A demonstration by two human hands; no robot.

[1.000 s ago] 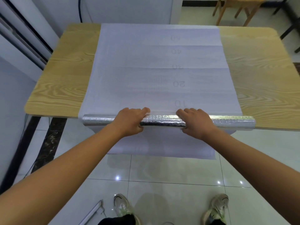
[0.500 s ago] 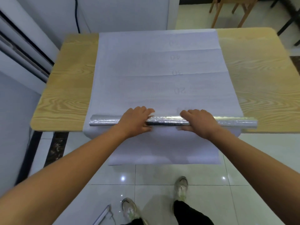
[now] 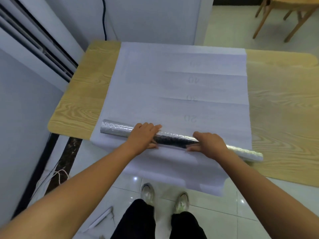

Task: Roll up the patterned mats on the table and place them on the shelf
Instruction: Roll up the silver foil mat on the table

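Mat (image 3: 181,87), judged thin, light, floppy and foil-slick, is spread on worktop (image 3: 76,107) at frame centre, its rolled lower end clamped mid-length by left grip (image 3: 144,135) and right grip (image 3: 209,144); wider hold advised.

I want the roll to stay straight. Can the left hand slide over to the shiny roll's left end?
Probably yes. The left hand holds the shiny roll, and the stretch from it to the roll's left end lies bare on the unrolled mat, nothing in between.
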